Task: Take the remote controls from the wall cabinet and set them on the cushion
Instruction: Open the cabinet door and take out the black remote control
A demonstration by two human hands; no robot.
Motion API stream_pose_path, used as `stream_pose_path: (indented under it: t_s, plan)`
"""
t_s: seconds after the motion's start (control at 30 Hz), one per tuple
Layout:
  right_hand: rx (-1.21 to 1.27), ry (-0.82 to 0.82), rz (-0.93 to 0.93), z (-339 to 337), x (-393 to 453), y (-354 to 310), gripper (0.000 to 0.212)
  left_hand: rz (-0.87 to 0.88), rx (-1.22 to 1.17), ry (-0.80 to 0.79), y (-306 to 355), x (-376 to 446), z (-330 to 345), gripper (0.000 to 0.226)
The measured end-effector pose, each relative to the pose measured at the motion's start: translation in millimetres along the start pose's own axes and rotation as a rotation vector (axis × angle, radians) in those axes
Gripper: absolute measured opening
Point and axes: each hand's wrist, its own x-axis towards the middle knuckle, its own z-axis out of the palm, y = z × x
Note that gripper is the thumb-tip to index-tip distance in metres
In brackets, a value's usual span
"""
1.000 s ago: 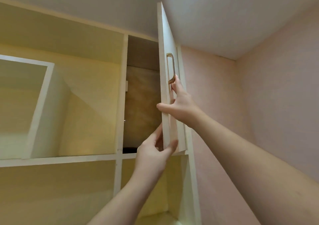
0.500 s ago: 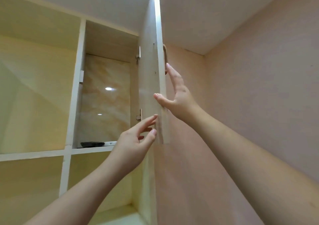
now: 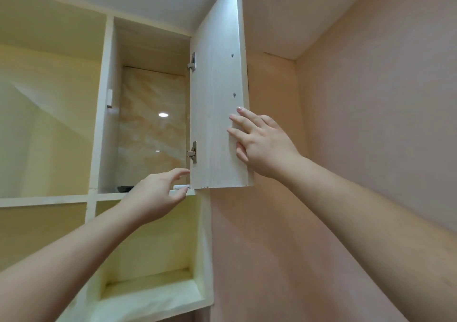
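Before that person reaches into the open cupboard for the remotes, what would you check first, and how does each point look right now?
1. Cabinet door swung wide: ok, it stands open, hinges showing.
2. Door kept from swinging back: ok, the right hand has straight fingers pressed on its edge.
3. Left hand free to take something: ok, it holds nothing, fingers relaxed at the shelf edge.
4. Remotes located: partly; a dark object and a white object lie on the shelf, but seen from below, cannot tell what they are.
5. How many remotes: cannot tell.
6. Cushion ready: cannot tell, not in view.
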Motion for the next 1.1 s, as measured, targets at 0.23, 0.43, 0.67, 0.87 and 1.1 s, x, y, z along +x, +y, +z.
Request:
stream_pose_path:
  t_s: [0.23, 0.43, 0.67, 0.87, 1.1]
  plan:
    - [0.044, 0.012, 0.016, -6, 0, -26, 0.046, -0.036, 0.173, 0.012, -10, -17, -19, 0.046]
    - [0.265, -0.011, -0.033, -12, -4, -57, 0.048, -0.001, 0.34, -0.019, -15, -24, -24, 0.052]
    - [0.411, -0.097, -0.059, 9, -6, -102, 0.052, -0.026, 0.421, -0.121, -40, -41, -21, 0.059]
    - [0.447, -0.162, -0.041, 23, 4, -135, 0.05, -0.01, 0.4, -0.112, -67, -47, -34, 0.062]
    - [0.49, -0.303, 0.018, 45, 26, -181, 0.051, 0.014, 0.381, -0.151, -105, -55, -49, 0.064]
